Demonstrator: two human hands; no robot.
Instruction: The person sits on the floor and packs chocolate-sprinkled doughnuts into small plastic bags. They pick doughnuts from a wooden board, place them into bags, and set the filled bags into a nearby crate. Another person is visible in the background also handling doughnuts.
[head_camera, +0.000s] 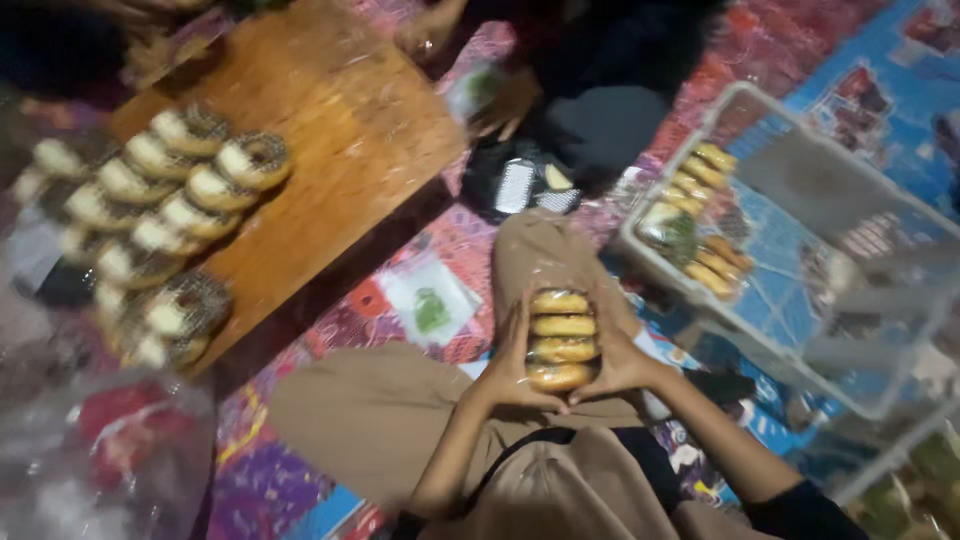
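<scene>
A clear pack of four pastries (561, 339) stood stacked lengthwise away from the person, over the lap, clasped between the left hand (510, 365) and right hand (612, 358), both equally near.

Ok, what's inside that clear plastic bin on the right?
The clear bin holds packs of golden pastries along its left end, with something green among them. The rest looks bare, though glare and blur hide what lies toward its far side.

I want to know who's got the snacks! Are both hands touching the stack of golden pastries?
Touching. The head view shows the left hand and right hand pressed against opposite sides of the pastry stack.
</scene>
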